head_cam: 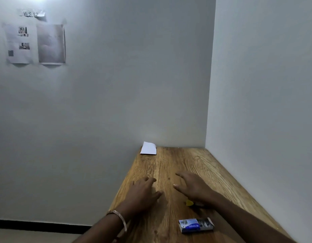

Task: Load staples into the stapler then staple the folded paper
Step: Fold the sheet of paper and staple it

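A staple box (195,225) lies open near the near edge of the wooden surface (221,176). Beyond it, a yellow stapler (190,203) peeks from under the right wrist. Both the left hand (144,192) and right hand (193,187) hover with fingers spread, holding nothing. Folded paper (148,148) sits at the far left corner.

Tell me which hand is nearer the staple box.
Right. The right hand hovers just beyond the staple box, its forearm passing beside it; the left hand is farther off, to the box's left.
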Motion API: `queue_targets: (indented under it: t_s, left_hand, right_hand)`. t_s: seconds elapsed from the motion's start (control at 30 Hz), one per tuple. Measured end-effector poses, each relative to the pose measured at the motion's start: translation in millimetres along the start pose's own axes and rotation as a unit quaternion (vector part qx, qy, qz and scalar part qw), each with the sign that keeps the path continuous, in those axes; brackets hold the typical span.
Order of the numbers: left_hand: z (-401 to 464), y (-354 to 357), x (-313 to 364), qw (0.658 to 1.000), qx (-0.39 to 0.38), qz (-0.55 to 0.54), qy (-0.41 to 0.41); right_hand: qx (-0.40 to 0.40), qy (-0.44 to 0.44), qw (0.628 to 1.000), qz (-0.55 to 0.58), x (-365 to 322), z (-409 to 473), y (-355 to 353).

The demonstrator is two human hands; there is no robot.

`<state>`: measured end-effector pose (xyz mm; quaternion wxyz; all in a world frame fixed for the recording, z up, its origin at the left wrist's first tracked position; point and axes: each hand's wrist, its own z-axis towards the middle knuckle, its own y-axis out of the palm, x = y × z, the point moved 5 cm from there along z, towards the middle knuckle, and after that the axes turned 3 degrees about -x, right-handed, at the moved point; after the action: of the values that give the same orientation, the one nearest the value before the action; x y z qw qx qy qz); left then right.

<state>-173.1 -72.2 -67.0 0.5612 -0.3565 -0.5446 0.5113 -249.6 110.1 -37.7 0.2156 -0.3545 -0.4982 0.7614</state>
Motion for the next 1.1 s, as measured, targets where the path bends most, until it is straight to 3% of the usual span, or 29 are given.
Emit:
queue_targets:
  t_s: [0.33,0.77,1.1]
  left_hand:
    - [94,-17,-33,0.996,0.024,0.078,0.033]
    - [227,-4,-100,0.991,0.048,0.122,0.012]
    - [300,13,-132,0.999,0.029,0.031,-0.034]
  right_hand:
    - [-0.021,-0.036,0.994,-0.101,-7,102,18]
    - [-0.035,-0.039,0.993,-0.110,13,242,74]
    - [-0.050,-0.031,0.994,-0.090,29,314,110]
